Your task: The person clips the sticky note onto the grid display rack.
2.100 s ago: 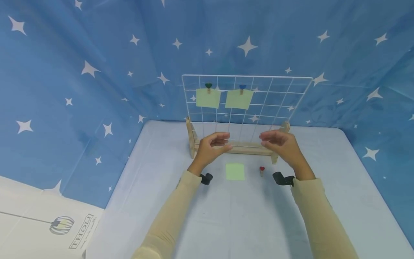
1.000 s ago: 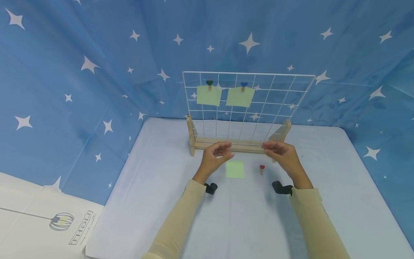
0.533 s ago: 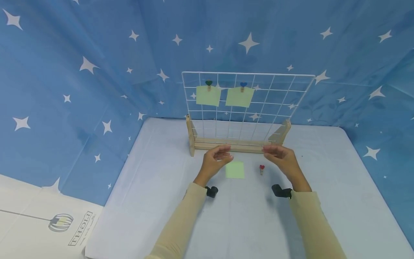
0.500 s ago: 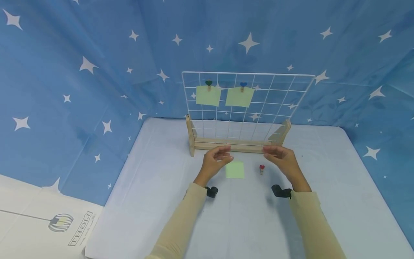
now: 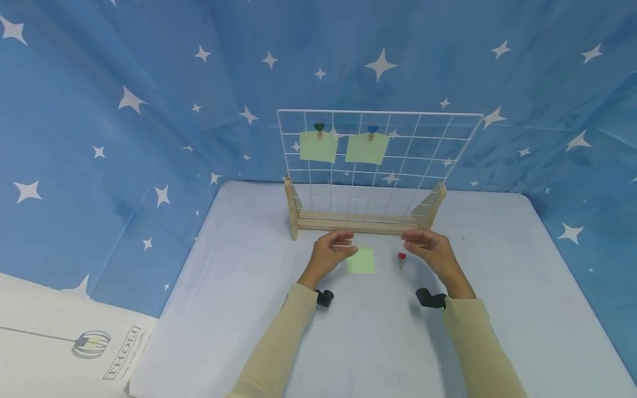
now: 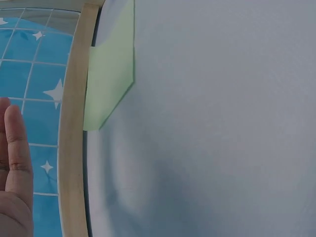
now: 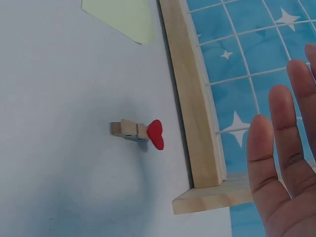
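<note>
My left hand hovers over the table at the left side of a light green paper note, fingers gently bent and holding nothing. On the other side, my right hand is held above the table, relaxed, near a small wooden clothespin with a red heart. In the right wrist view that clothespin lies on its side, apart from the fingers. Behind both hands stands a white wire grid in a wooden base. Two green notes hang from it, one under a green-heart clothespin, the other under a blue-heart clothespin.
A white cloth covers the table. Blue star-patterned fabric hangs behind and at the sides. Black wrist cameras sit on both wrists. A pale printed sheet lies at the lower left.
Both hands have drawn back from the grid's base toward the person and stay apart. The notes and clothespins have kept their places; the head view has shifted slightly.
</note>
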The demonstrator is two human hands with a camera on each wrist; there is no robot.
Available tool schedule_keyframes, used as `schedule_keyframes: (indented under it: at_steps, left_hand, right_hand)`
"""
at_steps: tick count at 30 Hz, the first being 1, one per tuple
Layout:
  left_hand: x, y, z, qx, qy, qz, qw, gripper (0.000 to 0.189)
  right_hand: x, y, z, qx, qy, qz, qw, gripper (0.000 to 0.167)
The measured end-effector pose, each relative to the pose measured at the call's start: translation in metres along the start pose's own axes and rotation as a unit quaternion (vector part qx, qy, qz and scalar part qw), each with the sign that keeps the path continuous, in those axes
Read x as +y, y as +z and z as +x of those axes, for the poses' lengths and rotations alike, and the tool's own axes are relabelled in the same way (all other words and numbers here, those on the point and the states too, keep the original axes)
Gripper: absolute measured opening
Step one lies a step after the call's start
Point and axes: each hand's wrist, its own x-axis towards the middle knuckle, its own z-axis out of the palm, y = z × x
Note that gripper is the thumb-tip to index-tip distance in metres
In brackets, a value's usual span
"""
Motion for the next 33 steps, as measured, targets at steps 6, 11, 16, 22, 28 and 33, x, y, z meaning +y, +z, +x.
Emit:
schedule_keyframes:
  at_steps: [6,11,16,22,28,33]
  left_hand:
    - [-0.004,0.000,0.001,-0.004,-0.016,0.009,0.9998,0.044]
    - [-0.006,0.001,0.002,-0.003,-0.018,0.016,0.9997,0.044]
    - [-0.009,0.000,0.003,-0.005,-0.035,0.043,0.9985,0.044]
    - [-0.014,0.000,0.004,-0.010,-0.056,0.066,0.9962,0.044]
    - [-0.018,0.002,0.005,-0.006,-0.060,0.065,0.9961,0.042]
    - [-0.021,0.002,0.005,0.000,-0.068,0.083,0.9942,0.040]
  right_hand:
    - [0.008,0.001,-0.001,-0.003,0.010,-0.004,0.9999,0.036]
    - [0.016,0.001,-0.001,-0.002,0.010,-0.003,0.9999,0.034]
    - [0.024,0.002,-0.001,-0.003,0.007,0.018,0.9998,0.032]
    - [0.030,0.004,-0.002,-0.008,0.027,0.017,0.9995,0.033]
    - [0.039,0.007,-0.001,-0.010,0.057,0.020,0.9981,0.036]
    - [0.048,0.008,-0.002,-0.014,0.037,0.030,0.9988,0.038]
